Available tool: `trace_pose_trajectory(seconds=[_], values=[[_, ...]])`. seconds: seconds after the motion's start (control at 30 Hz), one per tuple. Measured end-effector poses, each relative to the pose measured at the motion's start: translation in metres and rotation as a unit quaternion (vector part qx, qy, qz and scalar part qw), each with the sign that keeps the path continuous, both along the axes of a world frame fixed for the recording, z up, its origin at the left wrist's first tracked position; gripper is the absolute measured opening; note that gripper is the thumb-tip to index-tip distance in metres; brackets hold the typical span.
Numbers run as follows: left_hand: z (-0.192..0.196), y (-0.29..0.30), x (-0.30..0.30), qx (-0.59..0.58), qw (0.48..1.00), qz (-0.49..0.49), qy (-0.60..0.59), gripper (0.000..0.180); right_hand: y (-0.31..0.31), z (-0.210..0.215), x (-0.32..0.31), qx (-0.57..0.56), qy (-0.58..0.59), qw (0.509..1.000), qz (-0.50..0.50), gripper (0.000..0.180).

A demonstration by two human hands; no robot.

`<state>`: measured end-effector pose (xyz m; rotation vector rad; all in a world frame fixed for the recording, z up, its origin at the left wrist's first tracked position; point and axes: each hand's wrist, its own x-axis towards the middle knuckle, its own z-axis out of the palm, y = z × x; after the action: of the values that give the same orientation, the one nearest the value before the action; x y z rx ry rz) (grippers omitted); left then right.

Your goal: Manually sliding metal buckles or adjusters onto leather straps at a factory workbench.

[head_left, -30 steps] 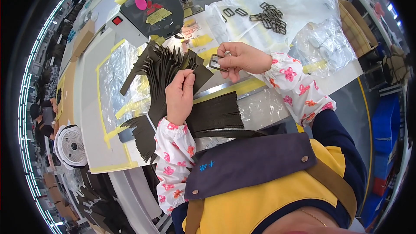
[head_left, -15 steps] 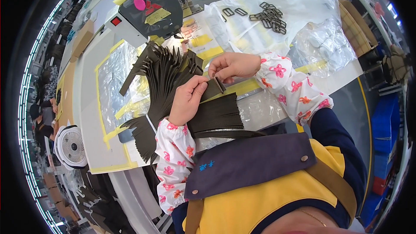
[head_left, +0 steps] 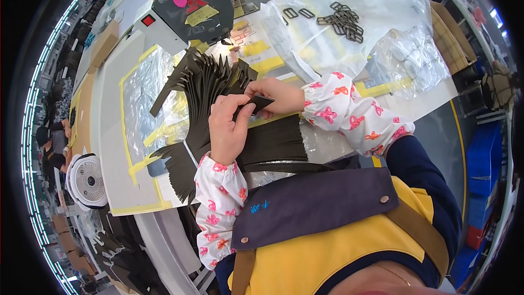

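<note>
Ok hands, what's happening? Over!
Left hand pinching dark strap; right hand against its end. Loose buckles on white plastic, apart from both hands. Nothing visibly blocking.

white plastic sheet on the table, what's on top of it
A pile of dark slide buckles lies on the sheet, with loose ones to its left; whatever the pile covers is hidden.

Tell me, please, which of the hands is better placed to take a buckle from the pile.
Right, I think. The buckle pile lies ahead and to the right, and the right hand is nearer. The left hand is farther away, pinching a dark strap.
</note>
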<state>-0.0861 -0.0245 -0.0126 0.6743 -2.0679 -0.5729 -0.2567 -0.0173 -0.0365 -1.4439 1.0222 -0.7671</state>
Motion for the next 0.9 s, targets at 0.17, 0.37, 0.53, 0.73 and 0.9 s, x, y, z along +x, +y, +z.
trace_pose_trajectory(seconds=[0.17,0.37,0.53,0.73,0.9], values=[[-0.002,0.003,0.018,0.226,0.971,0.065,-0.051,0.006,-0.010,-0.013,0.006,0.087,-0.042,0.995,-0.023,0.013],[-0.008,-0.004,0.021,0.149,0.974,0.082,-0.150,0.008,-0.001,-0.006,0.014,0.036,-0.022,0.999,-0.014,0.012],[-0.011,0.003,0.011,0.165,0.979,0.113,-0.048,0.006,0.009,0.004,0.006,-0.034,0.002,0.999,0.000,0.014],[-0.016,-0.004,-0.003,0.235,0.972,0.007,0.024,0.032,0.011,0.008,-0.007,0.020,-0.101,0.994,-0.048,0.010],[-0.008,-0.009,-0.004,0.355,0.930,-0.059,-0.077,0.033,0.014,0.020,-0.037,0.011,-0.054,0.995,-0.078,0.008]])
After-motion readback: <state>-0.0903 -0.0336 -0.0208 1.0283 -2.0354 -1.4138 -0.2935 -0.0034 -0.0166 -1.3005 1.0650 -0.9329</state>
